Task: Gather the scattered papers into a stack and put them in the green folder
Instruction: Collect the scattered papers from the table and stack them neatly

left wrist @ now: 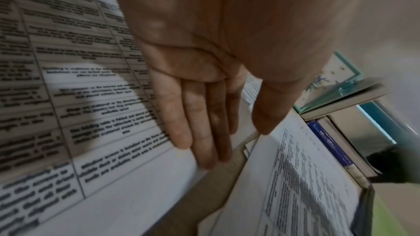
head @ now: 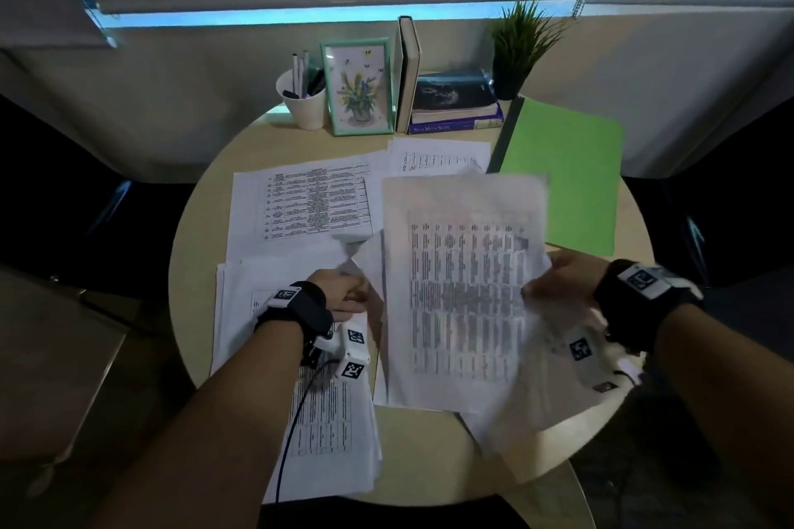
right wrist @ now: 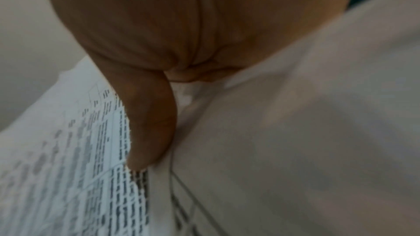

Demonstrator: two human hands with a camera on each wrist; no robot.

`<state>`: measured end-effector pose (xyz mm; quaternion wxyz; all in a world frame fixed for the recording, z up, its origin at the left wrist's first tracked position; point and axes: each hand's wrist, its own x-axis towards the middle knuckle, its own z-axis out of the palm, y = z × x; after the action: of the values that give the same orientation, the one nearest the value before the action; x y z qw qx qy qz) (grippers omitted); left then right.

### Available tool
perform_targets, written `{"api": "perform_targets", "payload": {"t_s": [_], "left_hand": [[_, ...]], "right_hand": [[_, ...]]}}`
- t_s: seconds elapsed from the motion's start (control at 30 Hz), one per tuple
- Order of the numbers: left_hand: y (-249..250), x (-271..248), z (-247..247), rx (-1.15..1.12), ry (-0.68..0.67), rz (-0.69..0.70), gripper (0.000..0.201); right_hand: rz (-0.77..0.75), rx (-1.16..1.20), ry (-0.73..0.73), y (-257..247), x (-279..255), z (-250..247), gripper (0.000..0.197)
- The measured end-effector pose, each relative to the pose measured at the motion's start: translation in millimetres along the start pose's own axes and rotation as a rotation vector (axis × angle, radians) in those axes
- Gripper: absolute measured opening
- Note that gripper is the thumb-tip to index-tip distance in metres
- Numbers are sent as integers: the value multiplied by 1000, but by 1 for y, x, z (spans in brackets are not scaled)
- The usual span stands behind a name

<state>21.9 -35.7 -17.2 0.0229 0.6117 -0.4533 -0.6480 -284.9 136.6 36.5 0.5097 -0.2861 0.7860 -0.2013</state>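
While the right hand (head: 558, 279) pinches a printed sheet (head: 464, 292), the left hand (head: 343, 292), fingers straight, rests flat on papers (head: 300, 206) beside it.

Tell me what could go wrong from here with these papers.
The right hand pinches the lifted sheet by one edge, so it may crease or slip. The left hand lies open on the papers, which could slide apart. A near sheet overhangs the table and might fall.

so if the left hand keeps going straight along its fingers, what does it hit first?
Probably the near edge of the table-printed sheet lying just past the fingertips of the left hand, across a strip of bare table. Depth is unclear; the books lie farther along.
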Motion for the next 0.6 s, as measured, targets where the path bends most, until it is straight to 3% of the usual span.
{"api": "perform_targets", "payload": {"t_s": [0.1,0.2,0.3,0.37,0.47,0.57,0.6], "left_hand": [[8,-1,8,-13,53,-2,11],[28,-1,20,7,129,94,11],[52,9,28,-60,142,116,15],[56,31,24,-37,187,132,16],[58,44,20,82,170,122,16],[57,37,27,216,162,108,38],[57,38,30,285,154,105,41]], "right_hand": [[-79,70,3,-15,-7,-28,19],[-136,73,76,-31,-8,-39,31],[-166,122,101,-48,-3,-42,21],[-140,131,129,-51,12,-39,8],[-55,58,228,-47,34,-30,27],[19,14,203,-44,53,-11,10],[48,-34,193,-41,61,-4,24]]}}
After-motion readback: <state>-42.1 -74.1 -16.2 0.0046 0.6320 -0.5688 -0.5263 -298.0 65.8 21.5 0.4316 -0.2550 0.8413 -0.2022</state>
